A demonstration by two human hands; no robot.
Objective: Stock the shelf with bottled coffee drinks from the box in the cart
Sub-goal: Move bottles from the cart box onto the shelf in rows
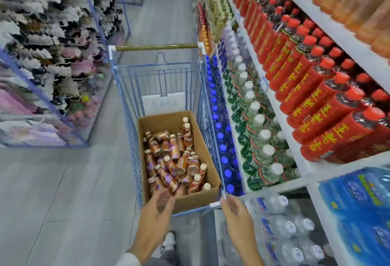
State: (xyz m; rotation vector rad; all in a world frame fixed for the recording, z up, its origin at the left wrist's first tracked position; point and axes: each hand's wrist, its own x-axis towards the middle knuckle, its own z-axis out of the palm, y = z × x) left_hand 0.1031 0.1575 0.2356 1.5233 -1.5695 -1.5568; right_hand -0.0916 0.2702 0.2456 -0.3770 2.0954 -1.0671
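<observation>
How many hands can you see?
2. The left hand hovers over the near end of the box in the cart; the right hand is by the cart's near right corner. No other hands show.

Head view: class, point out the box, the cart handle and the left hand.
box point(196, 199): head view, on its near outer wall.
cart handle point(156, 47): head view, middle of the bar.
left hand point(155, 210): head view, back of the hand.

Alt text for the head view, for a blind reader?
A person's left hand reaches into a cardboard box of coffee bottles in a blue cart; the right hand is at the cart's near corner. Drink shelves stand on the right.
</observation>
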